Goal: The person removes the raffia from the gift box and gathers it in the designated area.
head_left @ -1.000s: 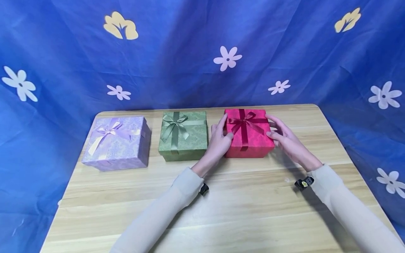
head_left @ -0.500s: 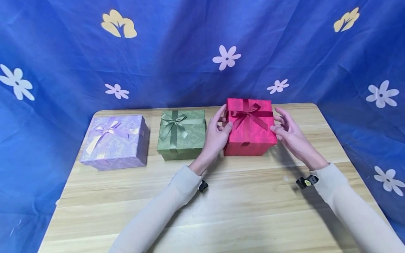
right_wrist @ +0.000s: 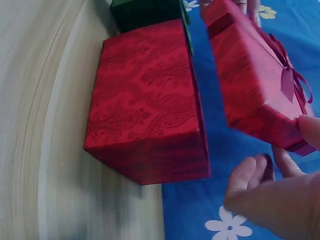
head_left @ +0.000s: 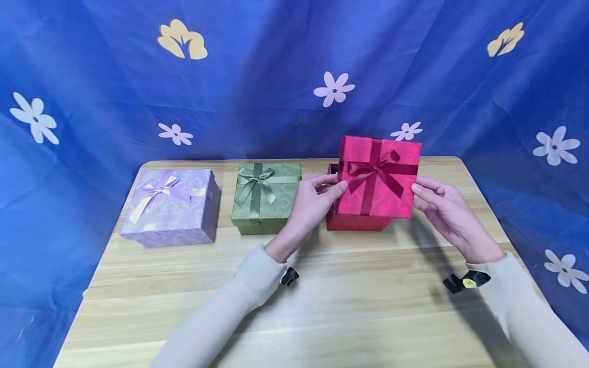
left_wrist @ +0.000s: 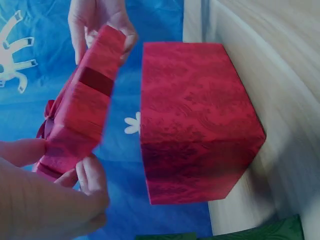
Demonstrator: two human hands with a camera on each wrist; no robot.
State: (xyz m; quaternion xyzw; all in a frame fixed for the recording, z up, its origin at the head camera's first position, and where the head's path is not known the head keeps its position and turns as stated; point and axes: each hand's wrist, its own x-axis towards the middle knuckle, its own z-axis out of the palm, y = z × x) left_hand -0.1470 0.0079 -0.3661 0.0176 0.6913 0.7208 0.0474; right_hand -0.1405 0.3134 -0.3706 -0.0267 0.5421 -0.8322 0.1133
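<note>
A red gift-box lid (head_left: pixel 391 199) with a dark red ribbon and bow is held up and tilted, apart from its base in both wrist views. My left hand (head_left: pixel 313 204) pinches its left edge, thumb on top and fingers beneath. On the opposite edge my right hand (head_left: pixel 448 214) grips it the same way, thumb on the top face. Below the lid the red box base (left_wrist: pixel 195 110) stands on the table, its patterned sides showing in the wrist views. A dark sliver of its inside appears at the back left corner in the head view; the lid hides the rest.
A green gift box (head_left: pixel 280 199) with a green bow stands just left of the red base. Farther left is a lilac gift box (head_left: pixel 184 220). The wooden table (head_left: pixel 349 301) ends at a blue flowered cloth (head_left: pixel 276 76) behind and at both sides.
The lid has risen off the red base and shifted right, tilting toward the camera, with both hands holding it. The base, green box and lilac box have stayed in place.
</note>
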